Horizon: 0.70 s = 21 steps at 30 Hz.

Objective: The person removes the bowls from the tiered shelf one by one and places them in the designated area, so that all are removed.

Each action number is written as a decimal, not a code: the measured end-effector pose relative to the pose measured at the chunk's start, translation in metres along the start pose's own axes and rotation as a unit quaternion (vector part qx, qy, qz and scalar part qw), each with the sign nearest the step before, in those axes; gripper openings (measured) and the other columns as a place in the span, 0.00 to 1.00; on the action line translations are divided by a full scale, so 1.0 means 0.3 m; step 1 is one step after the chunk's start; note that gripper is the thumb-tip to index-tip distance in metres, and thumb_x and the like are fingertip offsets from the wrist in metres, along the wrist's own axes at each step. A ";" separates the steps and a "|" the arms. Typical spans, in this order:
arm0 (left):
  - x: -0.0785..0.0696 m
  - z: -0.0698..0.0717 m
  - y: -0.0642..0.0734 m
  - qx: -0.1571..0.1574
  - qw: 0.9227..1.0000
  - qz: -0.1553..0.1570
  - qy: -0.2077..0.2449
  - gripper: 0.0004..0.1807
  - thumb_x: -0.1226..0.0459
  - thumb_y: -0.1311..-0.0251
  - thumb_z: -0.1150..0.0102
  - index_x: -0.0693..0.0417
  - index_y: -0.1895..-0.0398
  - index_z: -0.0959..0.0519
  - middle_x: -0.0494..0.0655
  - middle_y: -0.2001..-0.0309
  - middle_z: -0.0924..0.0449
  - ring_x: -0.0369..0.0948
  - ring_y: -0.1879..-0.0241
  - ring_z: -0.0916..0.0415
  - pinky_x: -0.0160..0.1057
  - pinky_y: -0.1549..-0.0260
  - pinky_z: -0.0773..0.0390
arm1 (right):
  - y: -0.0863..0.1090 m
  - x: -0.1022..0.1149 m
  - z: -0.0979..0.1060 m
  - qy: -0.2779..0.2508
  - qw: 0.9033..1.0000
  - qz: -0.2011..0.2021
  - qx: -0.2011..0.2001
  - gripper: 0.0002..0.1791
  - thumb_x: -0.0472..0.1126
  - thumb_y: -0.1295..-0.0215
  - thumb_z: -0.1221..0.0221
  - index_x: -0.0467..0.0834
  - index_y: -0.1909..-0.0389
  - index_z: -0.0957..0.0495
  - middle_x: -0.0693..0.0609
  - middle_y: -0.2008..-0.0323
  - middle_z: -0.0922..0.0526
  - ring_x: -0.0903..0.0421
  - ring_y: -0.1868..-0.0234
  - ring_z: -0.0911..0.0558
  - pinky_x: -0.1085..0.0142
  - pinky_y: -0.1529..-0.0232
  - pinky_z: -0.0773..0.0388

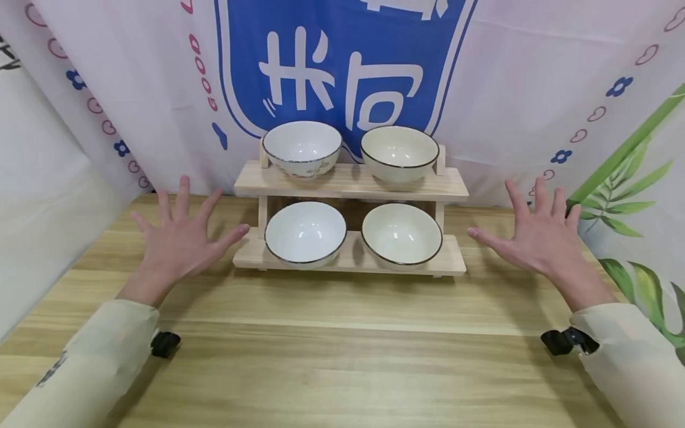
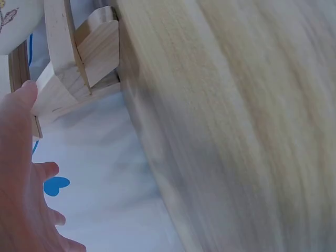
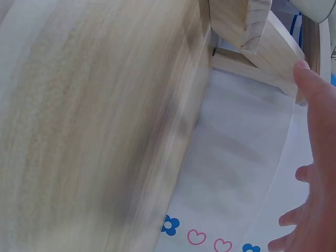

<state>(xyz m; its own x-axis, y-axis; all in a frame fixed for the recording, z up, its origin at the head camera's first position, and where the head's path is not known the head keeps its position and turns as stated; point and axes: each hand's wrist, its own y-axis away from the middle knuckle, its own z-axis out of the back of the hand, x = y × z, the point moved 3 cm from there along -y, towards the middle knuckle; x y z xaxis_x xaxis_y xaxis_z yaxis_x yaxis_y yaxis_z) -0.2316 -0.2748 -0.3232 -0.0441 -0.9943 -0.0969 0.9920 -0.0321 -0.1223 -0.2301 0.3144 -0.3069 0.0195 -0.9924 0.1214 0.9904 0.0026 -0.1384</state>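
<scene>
A two-tier wooden rack (image 1: 350, 185) stands at the back of the table, holding two bowls per shelf. On the upper shelf are a white bowl with a floral outside (image 1: 302, 145) and a cream bowl with a dark rim (image 1: 400, 153). Below them sit a white bowl (image 1: 305, 233) and another cream bowl (image 1: 402, 235). My left hand (image 1: 182, 241) is spread with straight fingers beside the rack's left end, holding nothing. To the right of the rack, my right hand (image 1: 540, 238) is likewise spread and holds nothing. Each wrist view shows the thumb near the rack's end.
The wood-grained table (image 1: 342, 356) reaches back to a white printed curtain (image 1: 508, 89) with a blue sign pattern behind the rack. Green leaf decoration (image 1: 621, 196) covers the right side. White fabric (image 1: 43, 178) hangs on the left. Black wrist devices (image 1: 166, 343) show at both sleeves.
</scene>
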 end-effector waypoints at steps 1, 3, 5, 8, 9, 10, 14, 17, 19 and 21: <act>0.001 0.000 0.001 -0.001 1.000 0.001 0.000 0.58 0.19 0.34 0.67 0.41 0.10 0.55 0.65 0.15 0.84 0.82 0.21 0.76 0.93 0.40 0.74 | 0.003 0.002 0.003 -0.002 1.000 0.003 -0.006 0.68 0.86 0.38 0.50 0.52 0.11 0.67 0.27 0.16 0.75 0.14 0.20 0.66 0.17 0.28 0.65; 0.002 0.001 0.006 -0.004 1.000 0.002 0.005 0.57 0.19 0.33 0.66 0.41 0.10 0.54 0.67 0.15 0.81 0.82 0.20 0.75 0.92 0.39 0.73 | 0.013 0.007 0.013 -0.021 0.999 0.005 -0.028 0.67 0.84 0.36 0.47 0.51 0.11 0.65 0.27 0.15 0.71 0.17 0.19 0.62 0.18 0.29 0.54; 0.004 0.003 0.014 -0.008 1.000 0.004 0.026 0.57 0.20 0.32 0.64 0.42 0.10 0.54 0.67 0.14 0.79 0.81 0.20 0.74 0.92 0.38 0.72 | 0.029 0.021 0.030 -0.058 0.996 0.004 -0.063 0.65 0.80 0.35 0.42 0.49 0.11 0.61 0.27 0.15 0.62 0.19 0.18 0.53 0.19 0.32 0.43; 0.004 0.010 0.034 -0.009 0.998 0.004 0.063 0.56 0.23 0.32 0.57 0.42 0.10 0.53 0.67 0.13 0.76 0.79 0.19 0.71 0.91 0.36 0.66 | 0.063 0.065 0.056 -0.154 0.980 0.013 -0.124 0.60 0.69 0.34 0.33 0.47 0.13 0.51 0.29 0.18 0.46 0.26 0.23 0.38 0.26 0.40 0.29; 0.003 0.012 0.042 -0.007 0.997 0.001 0.075 0.57 0.24 0.31 0.55 0.44 0.11 0.53 0.68 0.13 0.74 0.79 0.19 0.69 0.90 0.35 0.62 | 0.076 0.085 0.063 -0.195 0.971 0.022 -0.140 0.57 0.65 0.34 0.30 0.46 0.14 0.47 0.32 0.20 0.40 0.30 0.25 0.33 0.33 0.40 0.26; 0.000 0.014 0.049 -0.004 0.996 -0.004 0.090 0.57 0.25 0.31 0.52 0.45 0.11 0.53 0.68 0.13 0.73 0.79 0.19 0.67 0.89 0.35 0.59 | 0.088 0.107 0.067 -0.234 0.961 0.032 -0.146 0.54 0.61 0.33 0.28 0.45 0.15 0.45 0.35 0.23 0.35 0.34 0.28 0.30 0.42 0.38 0.24; -0.024 0.016 0.070 0.023 0.986 -0.047 0.159 0.55 0.32 0.29 0.43 0.50 0.11 0.50 0.69 0.14 0.59 0.77 0.20 0.53 0.84 0.33 0.45 | 0.131 0.196 0.062 -0.387 0.913 0.087 -0.096 0.45 0.44 0.30 0.28 0.42 0.19 0.41 0.43 0.30 0.27 0.50 0.33 0.24 0.72 0.41 0.23; -0.046 0.005 0.078 0.065 0.964 -0.081 0.243 0.50 0.40 0.26 0.38 0.52 0.12 0.48 0.65 0.15 0.49 0.73 0.22 0.44 0.78 0.32 0.36 | 0.153 0.251 0.044 -0.460 0.880 0.115 -0.019 0.44 0.37 0.29 0.30 0.40 0.19 0.43 0.42 0.30 0.28 0.53 0.33 0.25 0.77 0.40 0.23; -0.057 -0.007 0.080 0.097 0.948 -0.095 0.287 0.48 0.44 0.25 0.37 0.53 0.13 0.47 0.64 0.16 0.45 0.71 0.23 0.39 0.73 0.32 0.30 | 0.161 0.281 0.029 -0.488 0.864 0.122 0.024 0.46 0.34 0.30 0.30 0.39 0.18 0.45 0.40 0.28 0.29 0.51 0.31 0.25 0.76 0.38 0.23; -0.065 -0.018 0.082 0.123 0.935 -0.102 0.317 0.48 0.47 0.25 0.36 0.54 0.13 0.47 0.63 0.16 0.44 0.70 0.23 0.37 0.69 0.34 0.25 | 0.162 0.306 0.013 -0.499 0.856 0.121 0.059 0.50 0.35 0.32 0.29 0.40 0.16 0.48 0.39 0.25 0.31 0.47 0.29 0.26 0.72 0.35 0.23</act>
<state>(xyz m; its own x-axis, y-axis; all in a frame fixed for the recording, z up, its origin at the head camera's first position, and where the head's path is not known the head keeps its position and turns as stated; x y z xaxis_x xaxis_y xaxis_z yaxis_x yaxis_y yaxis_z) -0.2071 -0.2557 -0.3297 -0.2183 -0.7082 -0.6714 0.9492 -0.3138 0.0225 -0.1797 0.2240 -0.2986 0.2753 -0.3626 0.8904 0.9464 0.2647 -0.1848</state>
